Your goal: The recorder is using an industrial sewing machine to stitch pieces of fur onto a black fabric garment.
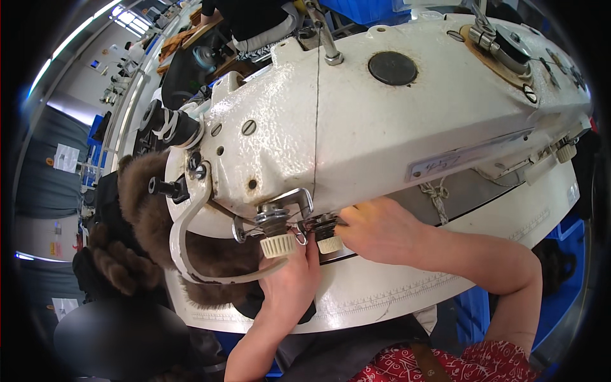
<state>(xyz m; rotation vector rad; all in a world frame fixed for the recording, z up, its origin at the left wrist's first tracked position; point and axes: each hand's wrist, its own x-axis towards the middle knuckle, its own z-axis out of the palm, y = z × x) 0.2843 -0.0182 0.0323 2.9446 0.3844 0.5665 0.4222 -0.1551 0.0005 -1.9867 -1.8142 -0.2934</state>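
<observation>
Left hand (289,280): reached up from below, fingertips at a ribbed cream knob (278,246) under the sewing machine (382,127); grip unclear. Right hand (375,230): fingers closed, pinching at the second knob (330,244). Brown fur (143,210) lay left on the white table (407,290). Workshop benches stood beyond.

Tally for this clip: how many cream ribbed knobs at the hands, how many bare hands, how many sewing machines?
Cream ribbed knobs: 2
Bare hands: 2, left hand, right hand
White sewing machine: 1
Total: 5
</observation>
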